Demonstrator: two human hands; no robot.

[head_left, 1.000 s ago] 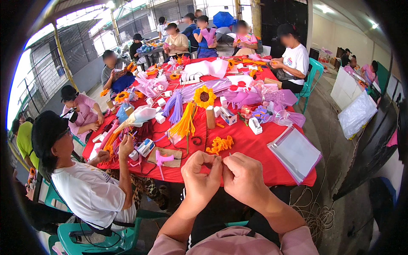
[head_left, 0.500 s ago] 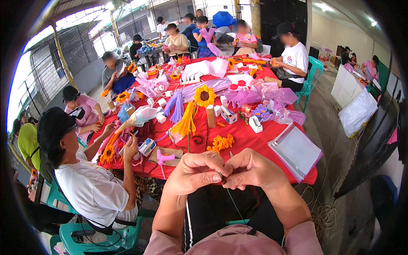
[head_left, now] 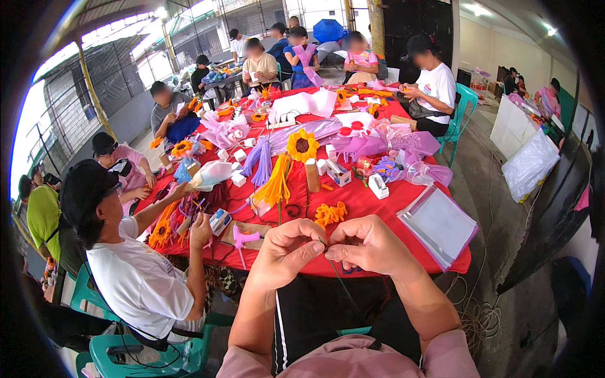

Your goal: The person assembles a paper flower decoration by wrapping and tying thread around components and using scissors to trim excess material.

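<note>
Thin green wire (head_left: pixel 343 286), both hands (head_left: pixel 328 249) pinching

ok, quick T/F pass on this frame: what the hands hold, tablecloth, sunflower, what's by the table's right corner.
1. Both hands, left hand and right hand, pinch a thin green stem between them. True.
2. The tablecloth is blue. False: it is red.
3. A paper sunflower stands upright mid-table. True.
4. The stack of clear sleeves lies at the table's left corner. False: it lies at the right corner.
5. The pink glue gun is in the right hand. False: it lies on the table.
</note>
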